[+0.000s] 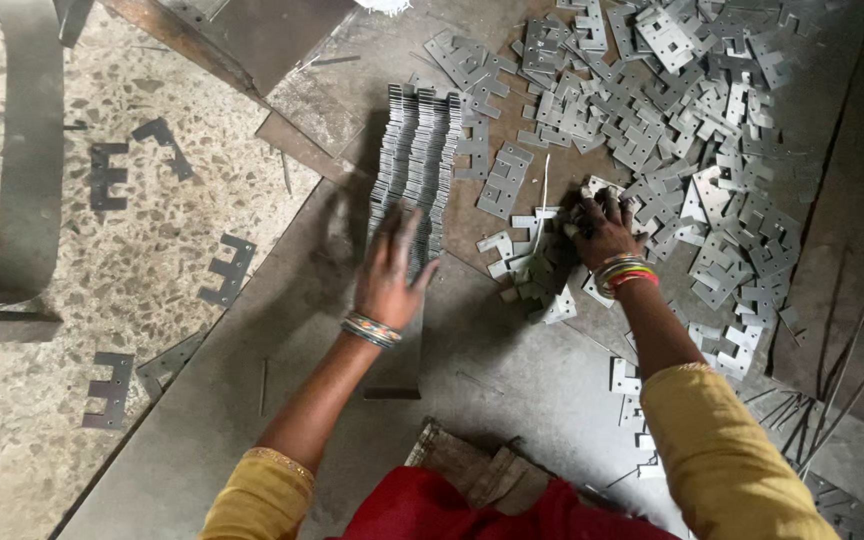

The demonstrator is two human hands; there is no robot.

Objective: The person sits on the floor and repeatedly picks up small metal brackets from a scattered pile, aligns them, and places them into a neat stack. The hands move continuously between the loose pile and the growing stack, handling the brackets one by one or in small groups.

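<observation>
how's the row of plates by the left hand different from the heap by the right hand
The row of plates stands on edge, packed tight in neat lines; the heap lies flat, loose and scattered. The left hand rests at the row's end; the right hand digs into the heap. Both are grey, E-shaped metal.

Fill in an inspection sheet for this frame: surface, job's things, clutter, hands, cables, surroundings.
Surface: grey metal sheet on a speckled floor.
Job's things: upright row of stamped plates; loose pile of plates.
Clutter: stray plates on the floor; thin rods at right.
Hands: left hand flat against the row's near end; right hand in the loose pile, fingers curled; whether it grips any, cannot tell.
Cables: nothing seen.
Surroundings: bent metal strip at left.
</observation>
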